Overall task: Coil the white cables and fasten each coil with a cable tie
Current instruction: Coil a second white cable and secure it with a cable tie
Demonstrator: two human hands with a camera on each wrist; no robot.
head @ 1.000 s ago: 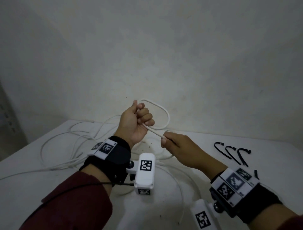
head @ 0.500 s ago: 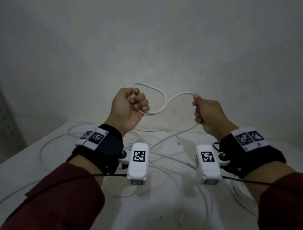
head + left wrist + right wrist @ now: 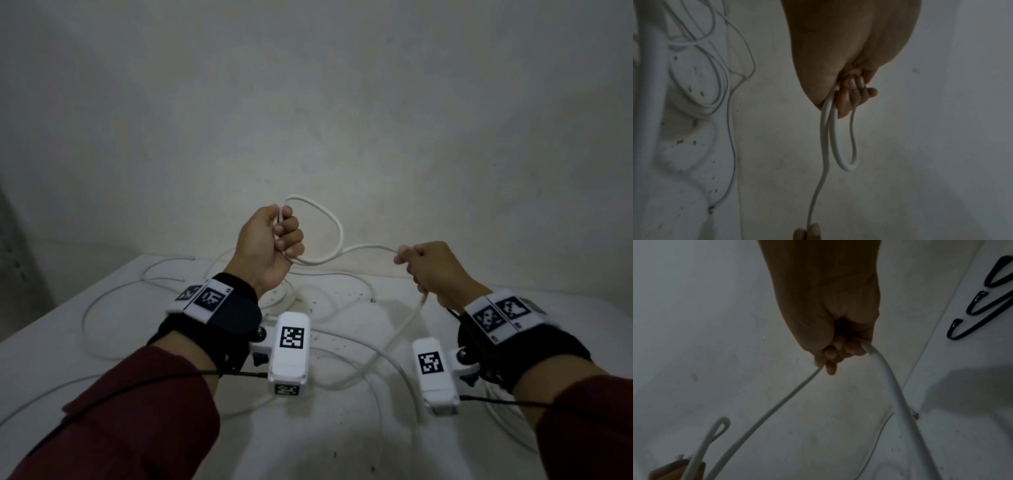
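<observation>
My left hand (image 3: 274, 241) is raised above the table and grips a white cable (image 3: 337, 226) that forms one loop to its right. In the left wrist view the loop (image 3: 846, 146) hangs from the curled fingers (image 3: 855, 94). From the loop the cable runs right to my right hand (image 3: 428, 270), which holds it in a fist at about the same height, then drops to the table. The right wrist view shows the cable (image 3: 777, 404) entering that fist on one side and leaving it on the other. Three black cable ties (image 3: 982, 305) lie on the table at the right.
More loose white cables (image 3: 113, 298) sprawl over the white table (image 3: 51, 359), left and centre, and a bundled coil (image 3: 701, 84) lies behind my left hand. A plain wall rises just behind the table. A grey shelf edge shows at the far left.
My right hand went from next to the left hand out to the right, drawing out a length of cable. Since half a second ago both hands sit lower in view. The left keeps its loop.
</observation>
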